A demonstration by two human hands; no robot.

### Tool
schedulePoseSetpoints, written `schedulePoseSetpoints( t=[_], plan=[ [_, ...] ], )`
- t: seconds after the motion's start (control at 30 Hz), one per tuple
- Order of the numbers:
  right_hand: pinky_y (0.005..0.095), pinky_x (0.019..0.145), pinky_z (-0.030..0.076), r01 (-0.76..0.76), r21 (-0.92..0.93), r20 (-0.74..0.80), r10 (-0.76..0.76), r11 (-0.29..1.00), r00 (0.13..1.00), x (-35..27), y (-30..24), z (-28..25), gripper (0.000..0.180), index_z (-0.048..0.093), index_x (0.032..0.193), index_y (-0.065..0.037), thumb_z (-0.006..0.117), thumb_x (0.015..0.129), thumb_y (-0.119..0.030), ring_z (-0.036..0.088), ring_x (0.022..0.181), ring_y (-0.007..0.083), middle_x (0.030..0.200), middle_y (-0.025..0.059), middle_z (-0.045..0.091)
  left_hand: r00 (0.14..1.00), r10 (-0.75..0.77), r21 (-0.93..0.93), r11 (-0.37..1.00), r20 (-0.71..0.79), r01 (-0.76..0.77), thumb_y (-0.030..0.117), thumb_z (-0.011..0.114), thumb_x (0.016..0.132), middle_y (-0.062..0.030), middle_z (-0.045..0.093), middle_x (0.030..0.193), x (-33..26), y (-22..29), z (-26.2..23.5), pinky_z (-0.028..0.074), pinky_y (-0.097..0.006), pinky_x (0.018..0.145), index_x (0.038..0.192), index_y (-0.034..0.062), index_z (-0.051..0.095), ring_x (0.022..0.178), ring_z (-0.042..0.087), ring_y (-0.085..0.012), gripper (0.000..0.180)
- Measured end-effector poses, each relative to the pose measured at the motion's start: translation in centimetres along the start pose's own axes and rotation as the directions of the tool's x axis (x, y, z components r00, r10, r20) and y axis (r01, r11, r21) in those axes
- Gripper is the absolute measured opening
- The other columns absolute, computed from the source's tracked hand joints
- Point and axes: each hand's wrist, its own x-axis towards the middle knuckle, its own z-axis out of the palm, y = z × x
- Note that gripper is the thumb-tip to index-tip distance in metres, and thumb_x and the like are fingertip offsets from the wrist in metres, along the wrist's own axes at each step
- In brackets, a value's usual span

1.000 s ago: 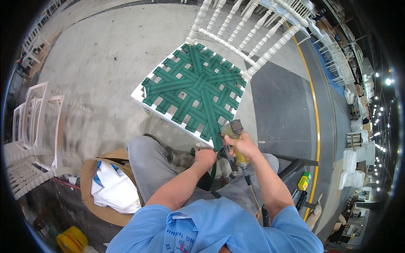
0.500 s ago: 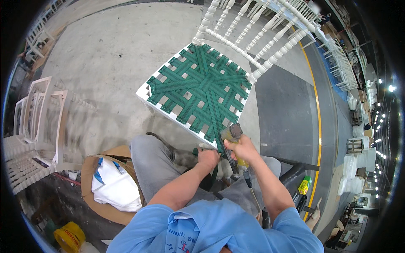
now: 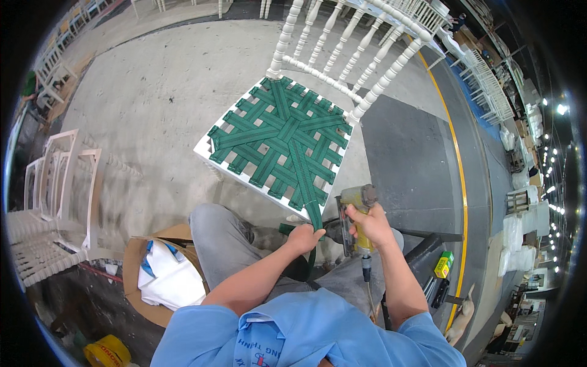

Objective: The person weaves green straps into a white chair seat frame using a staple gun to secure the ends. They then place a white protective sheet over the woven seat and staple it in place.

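Note:
In front of me stands a white chair (image 3: 382,92) with turned spindles in its back. Green webbing straps (image 3: 263,142) are woven across its seat, with diagonal ones crossing on top. My left hand (image 3: 304,239) pinches the loose end of one diagonal strap (image 3: 312,212) just off the seat's near corner; the strap's tail hangs below the hand. My right hand (image 3: 371,225) grips a yellow and black pneumatic staple gun (image 3: 356,197), upright and to the right of that corner, apart from the seat. An air hose (image 3: 369,283) joins its lower end.
On the left, a cardboard box (image 3: 138,269) holds white material, near stacked white chair frames (image 3: 73,177). A yellow bucket (image 3: 107,352) sits at lower left. To my right are a green and yellow small box (image 3: 443,266) and a black padded bench (image 3: 422,260). More white chairs (image 3: 489,85) line the far right.
The staple gun has moved right and away from the seat corner in my right hand. My left hand still holds the strap end, now with the thumb on top. The view has shifted slightly.

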Motion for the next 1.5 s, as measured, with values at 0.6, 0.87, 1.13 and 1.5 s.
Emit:
schedulePoseSetpoints(
  t=[0.6,0.87,1.13,1.5],
  plan=[
    [0.0299,0.048,0.048,-0.068,-0.082,0.063,0.073,0.994,0.995,4.7,1.8,3.1,0.037,0.064,0.114,0.001,0.075,0.097,-0.029,0.062,0.055,0.0141,0.085,0.0063,0.067,0.995,0.049,-0.85,0.524,0.084,0.046,0.03,0.054,0.109,-0.0066,0.076,0.106,7.0,-0.4,-12.7,0.048,-0.028,0.05,0.119,0.0,0.068,0.067,0.065,-0.0122,0.034],
    [0.031,0.047,0.05,-0.062,-0.188,0.07,0.077,0.98,0.995,6.0,2.7,3.8,0.037,0.066,0.107,0.003,0.076,0.096,-0.031,0.062,0.053,0.0141,0.074,0.006,0.066,0.992,0.07,-0.858,0.511,0.107,0.056,0.029,0.055,0.109,-0.007,0.077,0.104,7.8,-0.9,-12.7,0.046,-0.028,0.05,0.115,0.0,0.071,0.069,0.066,-0.0124,0.034],
    [0.0316,0.047,0.049,-0.067,-0.248,0.095,0.094,0.966,0.991,5.6,1.5,4.7,0.034,0.066,0.101,0.002,0.077,0.095,-0.029,0.061,0.052,0.015,0.068,0.0055,0.064,0.986,0.083,-0.873,0.479,0.144,0.087,0.029,0.055,0.108,-0.0079,0.077,0.104,8.1,-1.2,-13.2,0.046,-0.029,0.048,0.117,0.0005,0.069,0.068,0.066,-0.0126,0.033],
    [0.03,0.048,0.049,-0.082,-0.205,0.089,0.102,0.975,0.991,4.0,1.3,5.3,0.029,0.068,0.102,-0.002,0.076,0.097,-0.029,0.062,0.055,0.013,0.079,0.006,0.068,0.979,0.105,-0.901,0.417,0.176,0.117,0.03,0.056,0.109,-0.0096,0.077,0.109,7.5,-1.2,-13.6,0.048,-0.028,0.048,0.123,-0.0007,0.065,0.069,0.067,-0.0123,0.035]
  ],
)
